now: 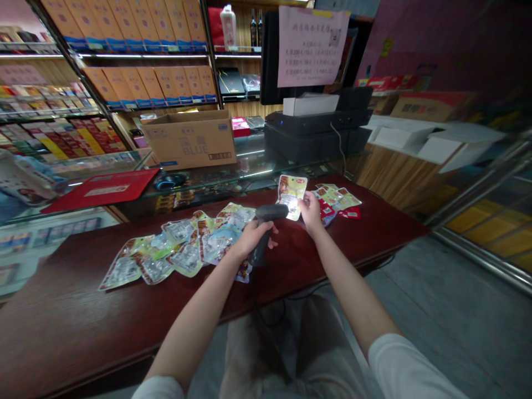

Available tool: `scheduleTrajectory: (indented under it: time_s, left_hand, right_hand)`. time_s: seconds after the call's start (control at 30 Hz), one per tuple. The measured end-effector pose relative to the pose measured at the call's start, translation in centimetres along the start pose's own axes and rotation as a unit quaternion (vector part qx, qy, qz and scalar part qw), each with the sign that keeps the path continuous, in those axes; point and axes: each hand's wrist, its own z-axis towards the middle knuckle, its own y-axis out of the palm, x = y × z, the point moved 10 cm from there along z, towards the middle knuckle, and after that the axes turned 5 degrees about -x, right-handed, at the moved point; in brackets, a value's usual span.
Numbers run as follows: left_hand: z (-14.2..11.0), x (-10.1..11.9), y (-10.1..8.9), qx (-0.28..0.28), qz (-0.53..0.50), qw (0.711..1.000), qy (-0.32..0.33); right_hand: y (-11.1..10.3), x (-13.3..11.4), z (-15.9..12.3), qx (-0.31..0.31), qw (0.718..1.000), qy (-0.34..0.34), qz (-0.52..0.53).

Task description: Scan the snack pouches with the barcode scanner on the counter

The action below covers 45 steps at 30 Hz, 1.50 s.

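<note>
My left hand is wrapped round the handle of a black barcode scanner, whose head points to the right. A bright patch lies on the yellow-and-white snack packet in front of it. That packet is upright, pinched at its right edge by my right hand. To the left, a spread of similar snack packets overlaps on the dark red table. Behind my right hand lies a smaller heap of packets, with some red packets among them.
A glass counter stands behind the table, bearing a cardboard box, a red folder, a computer mouse and a black register with a monitor. A cable hangs off the table's front edge. Shelves of boxes line the back.
</note>
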Motion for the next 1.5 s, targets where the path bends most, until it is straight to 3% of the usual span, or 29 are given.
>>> scheduleTrajectory:
  time_s: [0.13, 0.23, 0.37, 0.5, 0.57, 0.7, 0.77, 0.93, 1.1, 1.37, 1.5]
  left_hand:
    - [-0.4, 0.7, -0.3, 0.005, -0.007, 1.0, 0.009]
    - [-1.0, 1.8, -1.1, 0.015, -0.018, 0.999, 0.029]
    - [-1.7, 3.3, -3.3, 0.035, -0.037, 0.997, 0.056]
    - [-2.6, 4.0, -6.7, 0.091, -0.014, 0.994, 0.052]
    - [-3.0, 4.1, -8.2, 0.111, -0.005, 0.993, 0.048]
    - [-3.4, 4.0, -10.3, 0.141, -0.016, 0.988, 0.053]
    - [-3.5, 4.0, -10.9, 0.156, -0.023, 0.986, 0.06]
    - [-3.5, 4.2, -11.2, 0.164, -0.031, 0.984, 0.069]
    - [-4.1, 4.6, -11.2, 0.171, -0.039, 0.982, 0.062]
    - [-4.8, 5.3, -11.2, 0.174, -0.039, 0.982, 0.066]
    - [-4.7, 5.3, -11.5, 0.172, -0.046, 0.981, 0.077]
  right_hand:
    - [-0.6, -0.7, 0.3, 0.014, 0.999, -0.034, -0.006]
    - [-3.1, -1.3, 0.5, 0.069, 0.99, -0.044, -0.115]
    - [-6.6, -1.9, 0.5, 0.11, 0.959, -0.023, -0.26]
    - [-8.1, -2.6, -0.2, 0.142, 0.913, 0.019, -0.382]
    - [-7.5, -3.1, -0.6, 0.125, 0.898, 0.024, -0.421]
    - [-3.8, -2.7, -0.9, -0.023, 0.887, 0.023, -0.461]
    - [-3.1, -2.4, -1.1, -0.051, 0.876, 0.04, -0.479]
    - [-4.0, -1.8, -1.5, -0.036, 0.849, 0.099, -0.518]
    - [-4.6, -0.5, -1.4, -0.046, 0.842, 0.156, -0.514]
    - [-5.6, 0.2, -0.4, -0.034, 0.836, 0.161, -0.523]
    - [-5.8, -0.8, -0.3, 0.002, 0.837, 0.118, -0.534]
